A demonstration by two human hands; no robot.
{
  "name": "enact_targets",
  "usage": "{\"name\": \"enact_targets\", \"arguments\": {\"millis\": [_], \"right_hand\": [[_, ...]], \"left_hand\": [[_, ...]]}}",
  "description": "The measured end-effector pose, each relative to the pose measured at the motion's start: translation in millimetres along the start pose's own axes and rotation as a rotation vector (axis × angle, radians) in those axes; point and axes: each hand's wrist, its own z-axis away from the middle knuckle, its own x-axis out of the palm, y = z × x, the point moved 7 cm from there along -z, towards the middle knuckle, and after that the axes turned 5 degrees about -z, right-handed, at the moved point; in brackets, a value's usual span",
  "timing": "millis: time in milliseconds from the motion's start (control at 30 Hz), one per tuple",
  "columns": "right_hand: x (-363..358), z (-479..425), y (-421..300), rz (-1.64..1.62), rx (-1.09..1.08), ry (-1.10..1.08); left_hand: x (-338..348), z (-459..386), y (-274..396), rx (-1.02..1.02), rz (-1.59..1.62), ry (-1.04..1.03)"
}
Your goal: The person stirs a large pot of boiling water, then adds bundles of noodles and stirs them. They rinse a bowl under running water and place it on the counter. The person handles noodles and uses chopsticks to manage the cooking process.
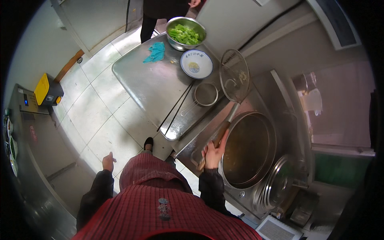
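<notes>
My right hand (213, 153) is closed around the wooden handle of a large wire-mesh skimmer (234, 75), whose round head is raised past the far rim of a big metal pot (249, 150) holding brownish liquid. Bits of food cling to the mesh. My left hand (108, 162) hangs over the floor with fingers partly apart, holding nothing. On the steel table stand a blue-rimmed white bowl (196, 64), a small round strainer (205, 94), a pair of long dark chopsticks (179, 105) leaning by the bowl, and a steel bowl of green leaves (186, 33).
A turquoise cloth (155, 52) lies on the steel table (135, 81). Round metal lids (277, 183) lean beside the pot. A person in dark clothes (163, 10) stands beyond the table. At the left are a yellow-lidded bin (45, 90) and a steel counter (37, 144).
</notes>
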Motion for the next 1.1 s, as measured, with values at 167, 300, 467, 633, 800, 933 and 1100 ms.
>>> {"name": "enact_targets", "arguments": {"millis": [167,300,467,633,800,933,1100], "right_hand": [[41.5,-98.9,70.0,0.173,-0.21,-0.074],[68.4,-134.1,87.4,0.327,-0.361,-0.15],[75.5,-143.5,104.8,0.384,-0.366,-0.131],[74.6,-143.3,104.6,0.328,-0.093,-0.131],[77.2,-111.5,46.7,0.045,0.045,-0.191],[27.9,-53.7,8.0,-0.227,0.027,-0.179],[-81.0,26.1,-41.4,-0.394,-0.031,0.061]], "left_hand": [[-43.2,42.2,-90.2,-0.02,-0.495,-0.048],[-46.6,86.1,-171.3,-0.126,-0.68,-0.155],[-27.0,134.2,-188.4,-0.063,-0.905,-0.08],[-5.0,117.4,-157.2,0.033,-0.874,-0.165],[34.0,30.3,-58.9,-0.031,-0.25,-0.109],[118.3,-29.9,91.8,0.299,-0.274,-0.238],[230.3,-56.5,213.8,0.502,-0.525,-0.225]]}}
